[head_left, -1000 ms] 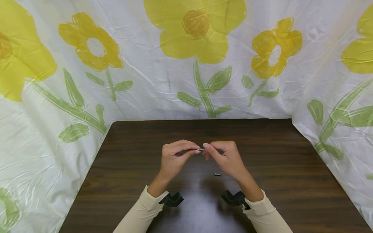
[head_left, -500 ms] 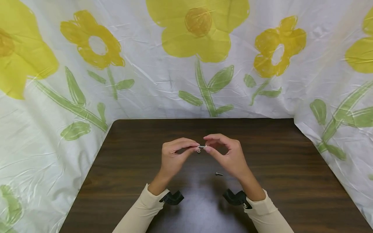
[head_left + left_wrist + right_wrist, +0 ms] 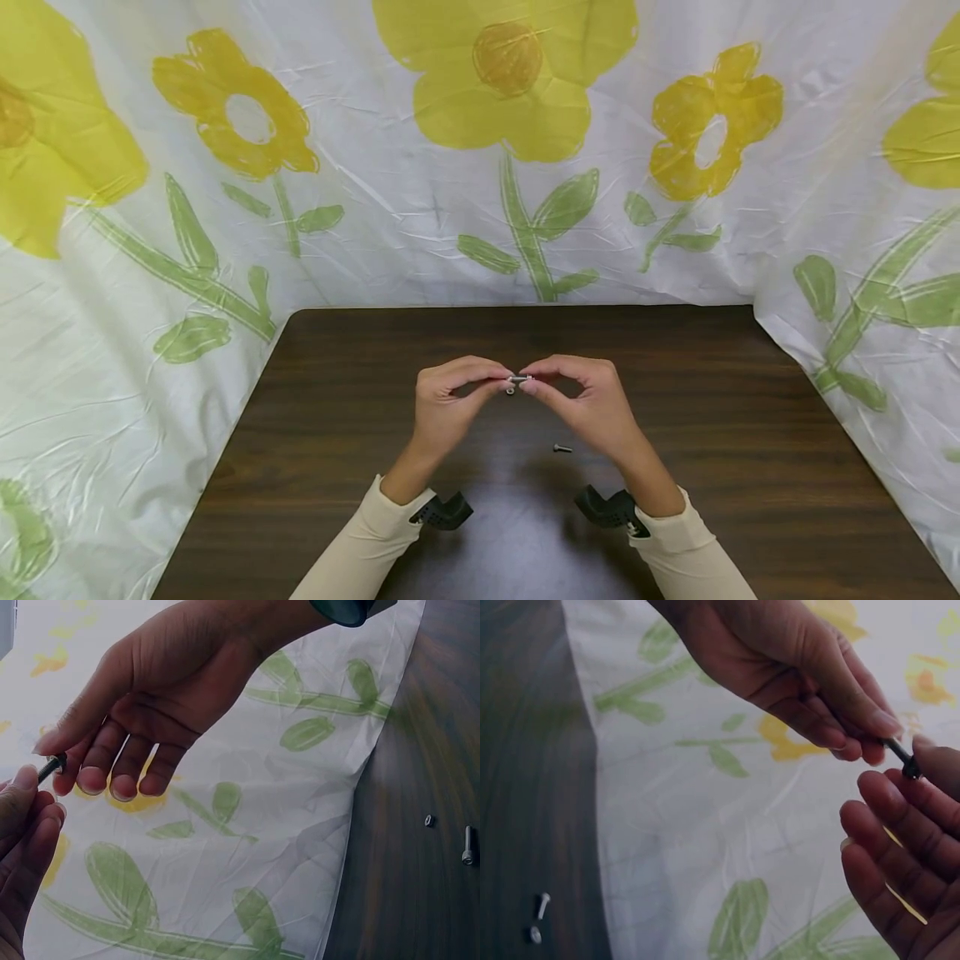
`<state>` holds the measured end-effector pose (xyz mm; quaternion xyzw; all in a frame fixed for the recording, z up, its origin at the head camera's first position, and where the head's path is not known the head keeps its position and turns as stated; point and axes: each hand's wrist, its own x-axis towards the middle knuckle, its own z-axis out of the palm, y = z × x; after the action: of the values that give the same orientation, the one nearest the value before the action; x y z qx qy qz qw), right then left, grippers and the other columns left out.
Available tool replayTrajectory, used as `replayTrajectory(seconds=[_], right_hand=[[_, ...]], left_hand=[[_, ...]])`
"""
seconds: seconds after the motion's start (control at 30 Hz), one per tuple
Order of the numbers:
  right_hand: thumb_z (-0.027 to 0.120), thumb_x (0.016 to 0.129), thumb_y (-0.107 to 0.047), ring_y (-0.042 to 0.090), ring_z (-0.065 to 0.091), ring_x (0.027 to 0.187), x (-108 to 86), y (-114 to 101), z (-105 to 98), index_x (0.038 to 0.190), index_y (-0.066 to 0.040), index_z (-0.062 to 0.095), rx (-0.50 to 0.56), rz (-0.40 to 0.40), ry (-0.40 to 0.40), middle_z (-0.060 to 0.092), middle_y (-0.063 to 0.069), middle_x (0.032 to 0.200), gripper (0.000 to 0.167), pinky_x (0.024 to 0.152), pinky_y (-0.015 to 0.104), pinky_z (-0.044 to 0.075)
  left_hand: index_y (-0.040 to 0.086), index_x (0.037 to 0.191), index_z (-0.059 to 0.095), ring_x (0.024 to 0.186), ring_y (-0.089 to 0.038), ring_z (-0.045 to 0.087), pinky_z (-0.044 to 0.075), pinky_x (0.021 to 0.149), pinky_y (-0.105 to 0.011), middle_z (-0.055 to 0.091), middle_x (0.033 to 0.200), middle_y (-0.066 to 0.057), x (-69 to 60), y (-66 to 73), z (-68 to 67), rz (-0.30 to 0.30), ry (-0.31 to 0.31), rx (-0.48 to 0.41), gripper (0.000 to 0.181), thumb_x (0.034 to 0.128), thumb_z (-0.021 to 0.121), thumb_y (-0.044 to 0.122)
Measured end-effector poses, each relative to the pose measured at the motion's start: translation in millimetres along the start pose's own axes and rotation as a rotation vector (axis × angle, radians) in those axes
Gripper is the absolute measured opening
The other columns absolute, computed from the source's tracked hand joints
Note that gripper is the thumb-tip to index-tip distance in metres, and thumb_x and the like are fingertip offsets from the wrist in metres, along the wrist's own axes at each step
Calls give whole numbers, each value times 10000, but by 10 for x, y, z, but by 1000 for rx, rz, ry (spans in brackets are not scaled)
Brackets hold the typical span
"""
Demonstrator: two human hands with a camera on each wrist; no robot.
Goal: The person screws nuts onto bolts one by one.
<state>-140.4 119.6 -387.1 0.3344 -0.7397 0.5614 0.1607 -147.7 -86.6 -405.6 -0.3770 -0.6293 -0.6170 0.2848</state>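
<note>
A thin metal bolt is held level between both hands. The left hand pinches its shaft at one end; the right hand has thumb and index fingertip at the other. A small round part sits at the right fingertips in the left wrist view, whether bolt head or nut I cannot tell. The right hand's other fingers hang slightly bent. On the dark table lie a loose bolt and a small nut; in the head view the nut shows just under the left fingertips.
A white cloth with yellow flowers and green leaves hangs behind and beside the table. Black devices are strapped to the left wrist and right wrist, beside cream sleeves.
The right index finger lifted off the bolt and has come back down against it. The left hand has kept its pinch with little movement. The nut beneath the left fingertips shows more plainly.
</note>
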Motion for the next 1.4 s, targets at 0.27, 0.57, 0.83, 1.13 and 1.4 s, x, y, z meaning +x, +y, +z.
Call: replayTrajectory(seconds=[0.27, 0.57, 0.83, 1.13, 1.4], right_hand=[[711, 925, 21, 118, 682, 712, 10, -2, 0, 815, -171, 748, -10, 29, -13, 711, -60, 737, 224, 672, 278, 562], [648, 978, -2, 127, 701, 720, 32, 24, 9, 708, -193, 715, -11, 39, -21, 715, -77, 732, 338, 713, 283, 567], [604, 992, 22, 135, 628, 646, 29, 38, 1, 864, -144, 745, -25, 38, -16, 706, -39, 734, 252, 555, 254, 476], [734, 900, 44, 135, 704, 755, 4, 35, -76, 1190, -97, 704, 0, 11, -47, 744, -2, 901, 324, 687, 282, 577], [830, 778, 86, 139, 733, 782, -34, 90, -73, 1064, -46, 758, -14, -98, -8, 772, 48, 918, 323, 689, 242, 589]], left_hand=[[-16, 902, 778, 768, -225, 723, 601, 705, -313, 748, 850, -123, 19, -2, 22, 5, -26, -14, 259, 723, 799, -201], [-12, 902, 779, 764, -222, 725, 602, 708, -314, 749, 846, -116, 41, -17, 31, 7, -28, -8, 250, 728, 802, -190], [-16, 904, 779, 767, -225, 726, 603, 705, -314, 749, 853, -122, 44, -23, 26, 1, -20, -2, 239, 735, 802, -183], [-3, 898, 785, 750, -204, 720, 586, 679, -268, 752, 851, -104, -4, -18, -45, -31, 8, 38, 255, 723, 811, -187], [-1, 908, 784, 770, -206, 719, 588, 697, -281, 753, 863, -101, -9, -22, -49, -44, -21, 25, 205, 757, 817, -135]])
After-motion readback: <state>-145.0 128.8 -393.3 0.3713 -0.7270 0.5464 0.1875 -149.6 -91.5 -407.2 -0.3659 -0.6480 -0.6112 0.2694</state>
